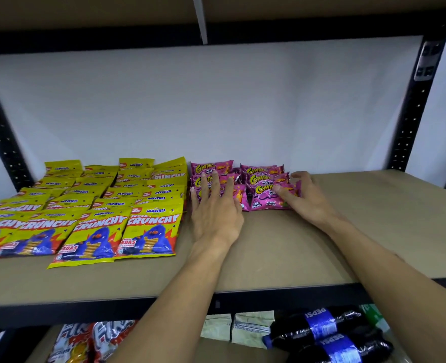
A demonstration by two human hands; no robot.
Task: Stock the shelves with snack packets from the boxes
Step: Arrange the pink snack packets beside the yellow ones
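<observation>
Several small pink Cornitos packets (260, 178) lie in two short rows at the back middle of the brown shelf (374, 226). My left hand (214, 208) lies flat with straight, spread fingers on the left row. My right hand (304, 193) has its fingers curled round the right edge of the front packet (267, 199) of the right row, thumb on top. Left of them, several yellow Monster Crunchy packets (98, 205) fill the shelf in overlapping rows.
The shelf's right half is bare board up to the black upright (416, 100). A white wall stands behind. On the lower shelf lie two Pepsi bottles (329, 334), pale green packs (243, 327) and red-and-white snack bags (93, 341).
</observation>
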